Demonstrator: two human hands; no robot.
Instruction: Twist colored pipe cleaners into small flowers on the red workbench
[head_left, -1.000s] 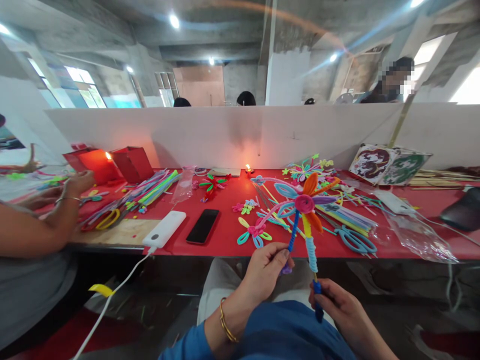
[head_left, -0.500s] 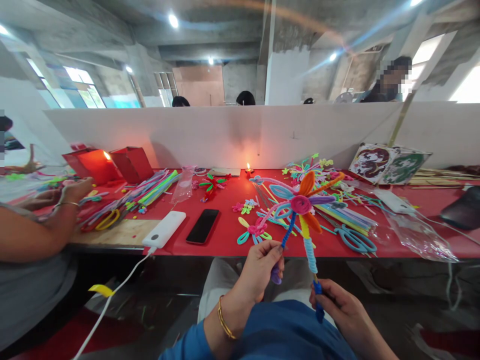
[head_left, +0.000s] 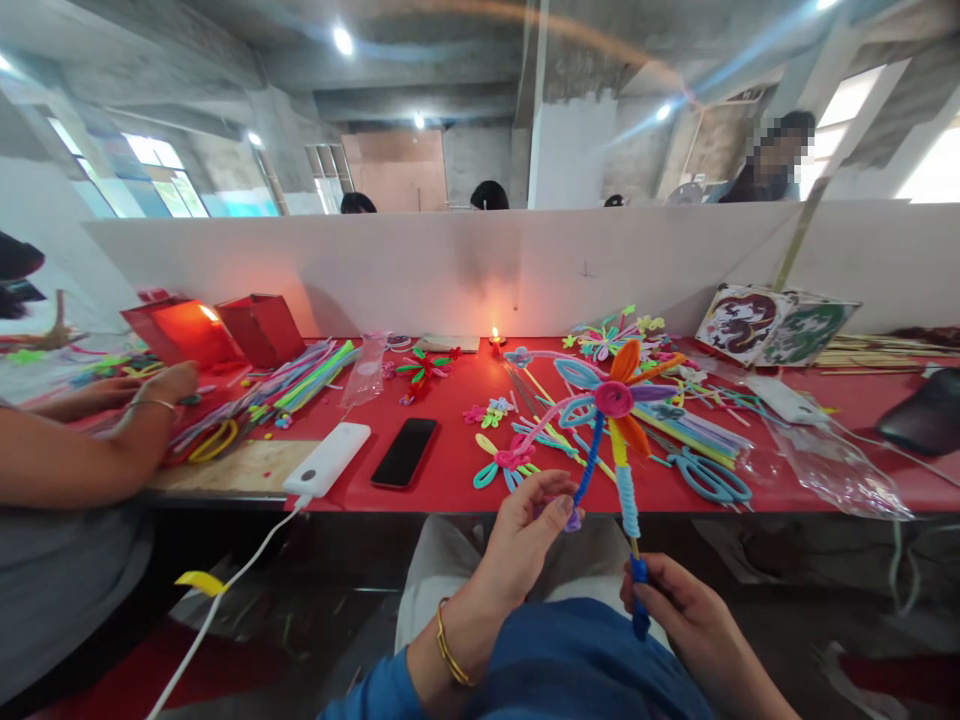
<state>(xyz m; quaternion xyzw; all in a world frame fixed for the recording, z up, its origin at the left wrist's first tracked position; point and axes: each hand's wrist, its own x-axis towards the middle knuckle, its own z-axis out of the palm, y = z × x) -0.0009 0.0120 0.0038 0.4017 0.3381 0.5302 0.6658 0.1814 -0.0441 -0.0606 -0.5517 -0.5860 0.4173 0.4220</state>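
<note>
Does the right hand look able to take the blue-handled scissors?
Probably not while full: the right hand holds the flower stem. Otherwise the way looks free; the scissors' handles lie uncovered near the table edge.

A black phone (head_left: 405,452) lies on the red tabletop (head_left: 448,405) beside a corded white power bank (head_left: 328,458).

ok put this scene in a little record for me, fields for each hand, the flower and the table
left hand: thumb and fingers at the lower part of a dark blue strand
right hand: grips the stem by its blue-wrapped lower end
flower: pink centre; blue, orange and purple petals
table: red top
front left: black phone, white device with cable
front right: blue-handled scissors
back: small flame
</note>
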